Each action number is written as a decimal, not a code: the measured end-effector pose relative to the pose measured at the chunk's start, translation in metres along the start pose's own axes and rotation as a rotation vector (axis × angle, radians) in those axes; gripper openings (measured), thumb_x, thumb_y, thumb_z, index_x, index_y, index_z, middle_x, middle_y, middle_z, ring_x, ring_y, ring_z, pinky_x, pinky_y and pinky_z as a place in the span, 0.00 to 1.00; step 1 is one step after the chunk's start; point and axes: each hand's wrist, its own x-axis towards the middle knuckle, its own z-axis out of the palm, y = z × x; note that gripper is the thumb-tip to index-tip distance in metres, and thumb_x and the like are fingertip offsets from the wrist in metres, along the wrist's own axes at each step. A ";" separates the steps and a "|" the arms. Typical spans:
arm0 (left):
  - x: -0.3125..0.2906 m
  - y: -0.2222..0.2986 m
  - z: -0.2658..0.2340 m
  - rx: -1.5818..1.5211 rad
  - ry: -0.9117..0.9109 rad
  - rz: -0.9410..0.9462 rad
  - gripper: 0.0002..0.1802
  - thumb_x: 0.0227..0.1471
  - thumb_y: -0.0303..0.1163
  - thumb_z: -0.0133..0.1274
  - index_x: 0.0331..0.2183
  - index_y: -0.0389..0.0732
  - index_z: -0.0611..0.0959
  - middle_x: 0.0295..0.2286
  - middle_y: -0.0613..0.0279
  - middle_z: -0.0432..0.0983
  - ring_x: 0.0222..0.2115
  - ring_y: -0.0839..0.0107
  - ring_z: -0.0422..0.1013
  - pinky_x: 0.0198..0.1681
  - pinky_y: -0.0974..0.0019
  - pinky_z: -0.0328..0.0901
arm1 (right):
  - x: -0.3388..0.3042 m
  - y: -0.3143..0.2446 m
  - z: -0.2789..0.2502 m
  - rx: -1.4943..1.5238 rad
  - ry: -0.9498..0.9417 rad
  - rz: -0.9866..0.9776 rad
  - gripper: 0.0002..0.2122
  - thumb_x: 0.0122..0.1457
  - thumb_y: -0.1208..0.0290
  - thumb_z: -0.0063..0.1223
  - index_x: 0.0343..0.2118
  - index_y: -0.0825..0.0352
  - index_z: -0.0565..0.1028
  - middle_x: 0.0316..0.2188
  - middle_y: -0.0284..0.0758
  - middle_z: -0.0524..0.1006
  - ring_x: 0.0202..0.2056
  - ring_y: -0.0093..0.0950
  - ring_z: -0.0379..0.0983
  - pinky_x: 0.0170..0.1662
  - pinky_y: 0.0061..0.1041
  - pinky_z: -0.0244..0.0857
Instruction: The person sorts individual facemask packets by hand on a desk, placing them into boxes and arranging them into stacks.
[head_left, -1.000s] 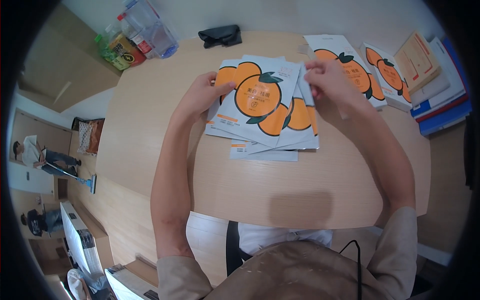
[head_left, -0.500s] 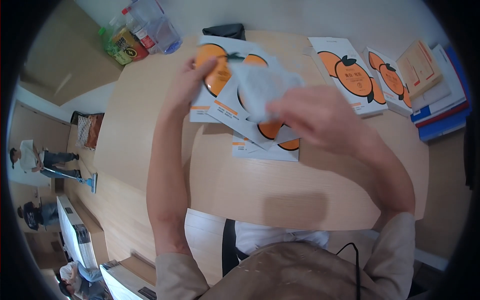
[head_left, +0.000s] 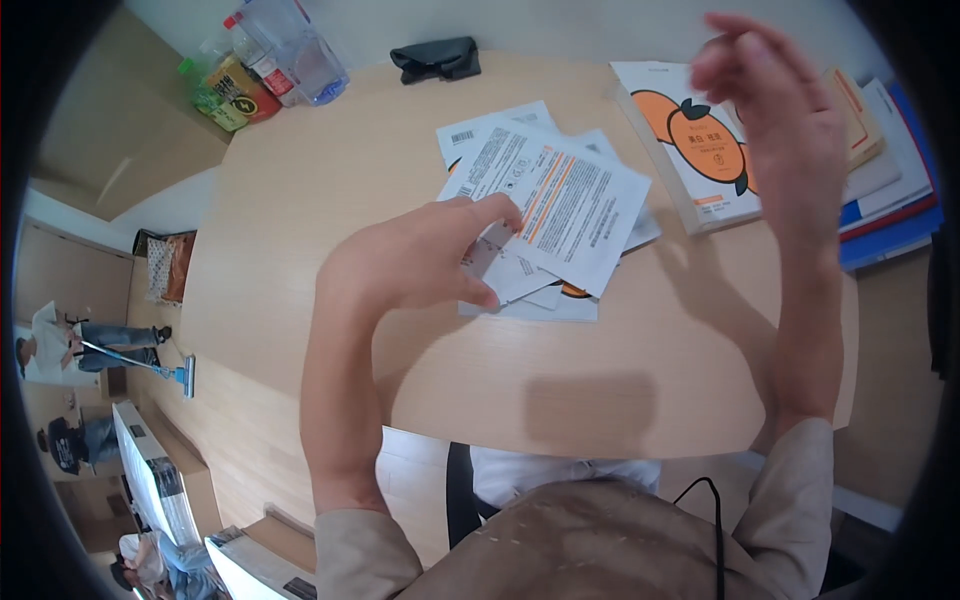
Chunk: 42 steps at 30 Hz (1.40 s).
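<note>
A loose pile of flat white packets (head_left: 590,215) lies on the table in front of me, most with their text-covered backs up. Bits of orange fruit print show at the edges. My left hand (head_left: 425,250) rests at the pile's lower left, thumb and fingers spread in a C around the packets' corner. Raised at the right, my right hand (head_left: 785,115) is slightly blurred, its fingers apart with nothing visible in them. Just left of it stands a white box with orange fruit print (head_left: 705,150). A second, similar box is mostly hidden behind that hand.
A black glasses case or pouch (head_left: 437,62) lies at the table's back edge. Bottles (head_left: 250,90) stand at the far left. Blue and white folders (head_left: 890,190) are stacked at the right. Beyond the table's left side, a person (head_left: 100,345) holds a floor mop (head_left: 185,375).
My left hand has left the orange-fronted packet and moved down to the pile. My right hand has released a pale packet and swung up right. The packets now lie stacked, mostly backs up.
</note>
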 end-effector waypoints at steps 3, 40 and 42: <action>0.006 -0.008 -0.004 -0.126 -0.147 -0.154 0.16 0.45 0.32 0.60 0.37 0.38 0.78 0.27 0.61 0.72 0.28 0.70 0.67 0.34 0.66 0.64 | 0.004 -0.006 0.001 0.093 0.292 -0.045 0.10 0.62 0.70 0.43 0.38 0.71 0.74 0.24 0.34 0.76 0.28 0.23 0.73 0.34 0.21 0.65; 0.037 -0.053 0.017 -1.169 0.411 -0.133 0.43 0.49 0.21 0.55 0.61 0.40 0.50 0.36 0.48 0.76 0.33 0.67 0.76 0.35 0.66 0.72 | -0.061 0.055 0.055 -0.849 -0.683 0.022 0.42 0.46 0.55 0.63 0.64 0.53 0.52 0.62 0.57 0.49 0.61 0.51 0.51 0.61 0.38 0.52; 0.038 -0.058 0.015 -1.205 0.466 -0.105 0.42 0.50 0.21 0.54 0.61 0.39 0.51 0.36 0.48 0.77 0.32 0.67 0.76 0.34 0.67 0.72 | -0.060 0.055 0.057 -0.764 -0.641 0.018 0.41 0.46 0.59 0.62 0.64 0.54 0.54 0.61 0.56 0.50 0.60 0.51 0.53 0.60 0.38 0.54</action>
